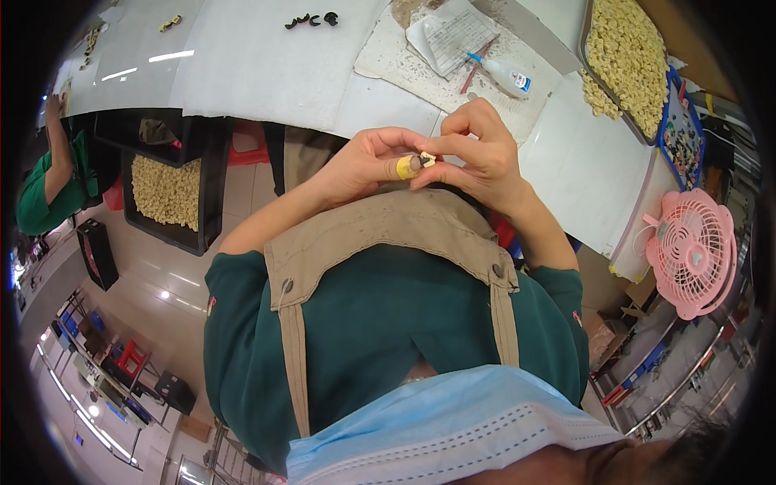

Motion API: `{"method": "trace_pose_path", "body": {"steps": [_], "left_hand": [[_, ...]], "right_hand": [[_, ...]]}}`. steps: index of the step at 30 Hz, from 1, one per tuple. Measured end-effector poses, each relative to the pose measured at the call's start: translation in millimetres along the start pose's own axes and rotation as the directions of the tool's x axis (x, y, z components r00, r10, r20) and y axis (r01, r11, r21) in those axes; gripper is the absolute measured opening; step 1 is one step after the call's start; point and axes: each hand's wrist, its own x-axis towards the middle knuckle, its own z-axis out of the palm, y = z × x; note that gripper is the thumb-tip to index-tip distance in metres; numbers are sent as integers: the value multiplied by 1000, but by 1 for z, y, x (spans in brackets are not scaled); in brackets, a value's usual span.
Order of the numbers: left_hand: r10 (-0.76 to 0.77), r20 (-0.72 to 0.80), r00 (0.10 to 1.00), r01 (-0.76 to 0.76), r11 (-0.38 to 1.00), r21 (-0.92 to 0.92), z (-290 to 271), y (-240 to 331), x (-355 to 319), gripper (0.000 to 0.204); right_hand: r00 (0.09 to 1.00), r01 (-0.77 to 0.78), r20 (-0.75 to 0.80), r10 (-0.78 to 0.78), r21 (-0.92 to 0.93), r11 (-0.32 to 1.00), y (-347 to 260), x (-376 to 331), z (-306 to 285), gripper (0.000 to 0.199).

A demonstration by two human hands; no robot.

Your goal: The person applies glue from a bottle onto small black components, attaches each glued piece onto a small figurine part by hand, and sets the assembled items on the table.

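In front of my chest, just past the near edge of the white table, both hands meet at the fingertips. Between them is a small cream-coloured piece with a dark spot or part; its exact kind is too small to make out. My left hand pinches it from the left, and yellow tape wraps the thumb. From the right, my right hand closes thumb and fingers on the same piece. Beyond the hands, a white glue bottle with a blue nozzle lies on a stained board.
Paper sheets lie beside the bottle. Small black curved pieces sit at the far side. A tray heaped with cream pieces, a blue basket and a pink fan stand right. At left are a black crate and a co-worker's green sleeve.
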Motion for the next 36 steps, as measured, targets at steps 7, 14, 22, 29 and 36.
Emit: {"method": "trace_pose_path", "body": {"steps": [7,14,22,29,36], "left_hand": [[77,-7,997,-76,995,60,8,2,-4,28],[85,167,982,-143,915,376,4,13,-3,22],[243,138,960,-272,926,260,14,1,-3,20],[89,46,995,-76,970,-232,16,-7,-3,30],[91,31,995,-78,949,-307,17,-11,0,31]], "right_hand": [[995,-94,-19,99,200,975,-7,-2,5,28],[994,-89,90,64,303,949,-11,-2,0,26],[992,-67,-88,90,238,969,-18,-7,12,33],[984,-169,-33,178,180,969,-18,-13,3,31],[985,-129,-96,143,135,982,-16,-9,6,23]]}}
